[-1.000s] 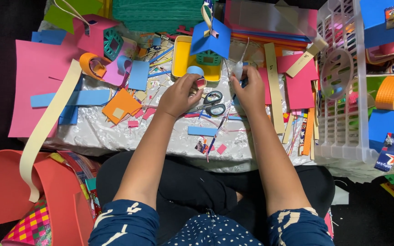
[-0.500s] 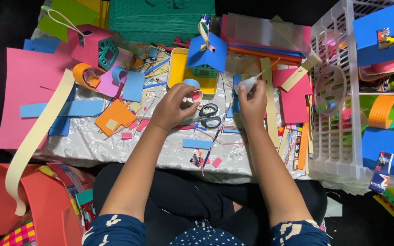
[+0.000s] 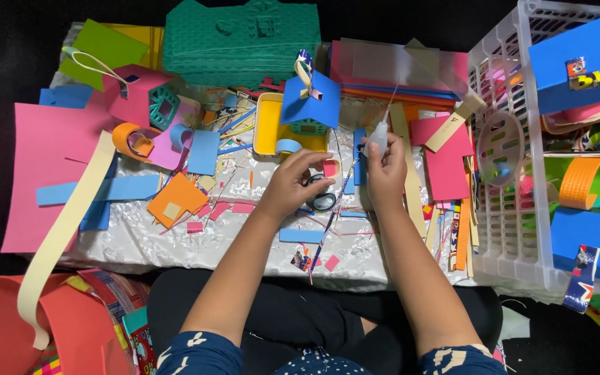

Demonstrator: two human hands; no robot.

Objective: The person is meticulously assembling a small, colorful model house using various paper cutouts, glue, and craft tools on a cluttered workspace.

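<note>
The right hand [image 3: 385,173] grips a glue bottle [image 3: 378,137]. The left hand [image 3: 292,185], fingers curled, touches scissors [image 3: 322,200] on the silver table [image 3: 175,243].

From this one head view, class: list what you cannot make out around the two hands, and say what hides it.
- Scissors: mostly hidden under the left hand.
- Glue bottle: its body is wrapped by the right hand.
- Red bucket: cut off by the frame's edge.
- White basket: its contents are blurred behind the slots.
</note>
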